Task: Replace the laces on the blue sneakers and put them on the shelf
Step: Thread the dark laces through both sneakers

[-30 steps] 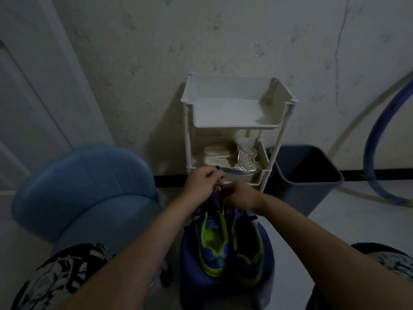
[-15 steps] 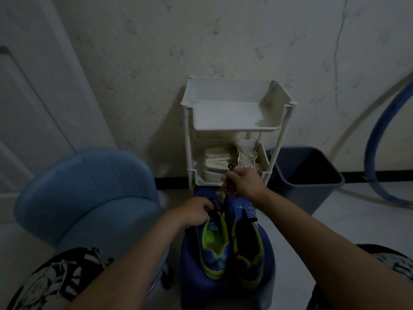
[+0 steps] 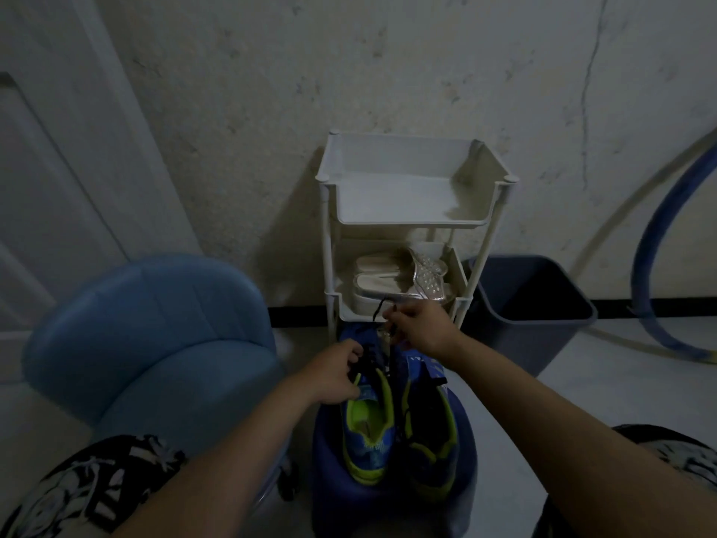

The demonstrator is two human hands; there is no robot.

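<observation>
Just beside shelf (image 3: 346, 309) rim, right hand (image 3: 419, 331) pinches lace (image 3: 377, 309); left hand (image 3: 336, 373) grips sneaker (image 3: 368, 432).

A: Any writing you can read?
B: None. The left blue sneaker (image 3: 368, 440) has pale marks at its heel, too blurred to read.
A: And the right sneaker (image 3: 430, 432)?
B: Light marks on its tongue, equally illegible. White print on the black shorts (image 3: 97, 479) shows no clear letters.

- the scene was dim and bluish, with murky, grainy detail low down.
- the shelf (image 3: 405, 223) threw a soft shadow leftward onto the paler wall (image 3: 388, 71).
- the door (image 3: 58, 180) frame bowed near the left edge from wide-angle distortion.
</observation>
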